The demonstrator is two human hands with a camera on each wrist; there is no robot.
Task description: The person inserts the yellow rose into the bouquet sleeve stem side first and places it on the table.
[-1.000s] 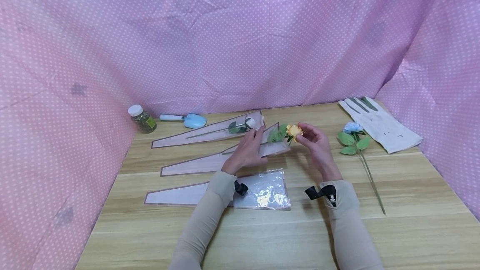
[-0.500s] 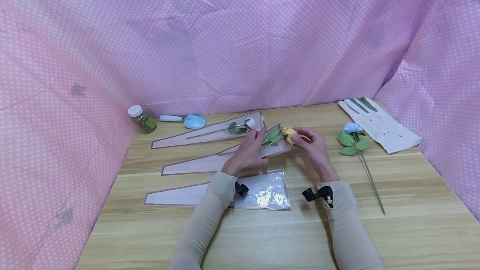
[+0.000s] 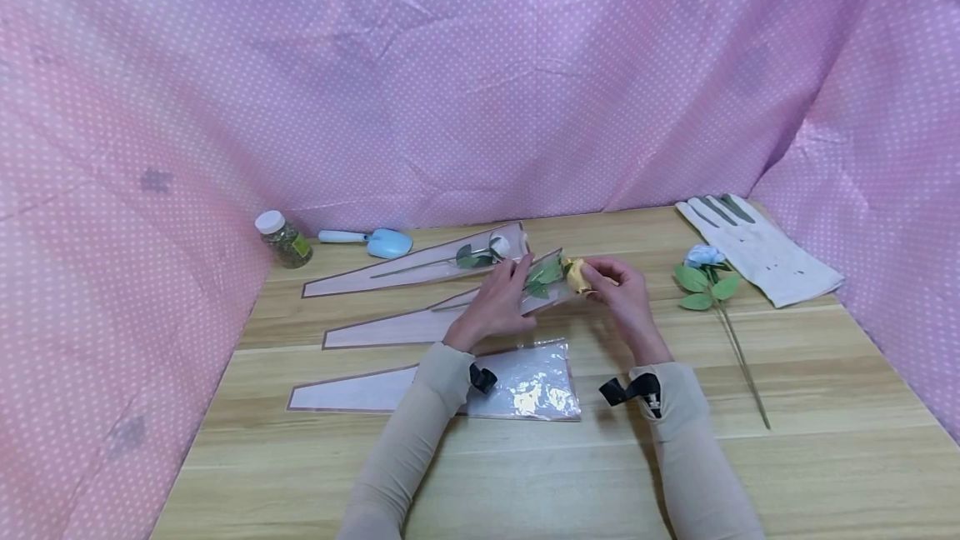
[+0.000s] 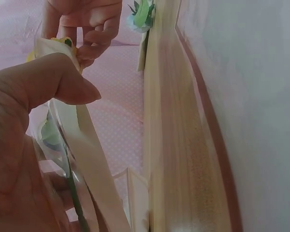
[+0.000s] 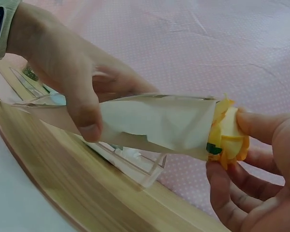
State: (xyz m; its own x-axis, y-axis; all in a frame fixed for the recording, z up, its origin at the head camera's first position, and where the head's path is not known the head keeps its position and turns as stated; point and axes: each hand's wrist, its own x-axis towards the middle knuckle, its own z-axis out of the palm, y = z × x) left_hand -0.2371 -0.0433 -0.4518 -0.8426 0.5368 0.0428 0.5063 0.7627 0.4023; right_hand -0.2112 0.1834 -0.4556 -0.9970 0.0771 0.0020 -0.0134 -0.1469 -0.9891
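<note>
In goes the yellow flower (image 3: 576,277): over the last second its leaves have slipped deeper into the middle sleeve (image 3: 390,332), leaving the bloom at the sleeve's wide end, pinched by the right hand (image 3: 626,298). The left hand (image 3: 495,304) grips the sleeve itself, and this wrapping looks nearly done, the blue flower (image 3: 706,257) lying loose to the sleeve's right.

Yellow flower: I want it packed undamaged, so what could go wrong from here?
The right hand pinches the yellow flower at the mouth of the wrapper, so its petals might bend or snag on the edge.
The left hand grips the wrapper; too firm a squeeze could crease it.
The left forearm crosses over the nearest wrapper and might nudge it.
</note>
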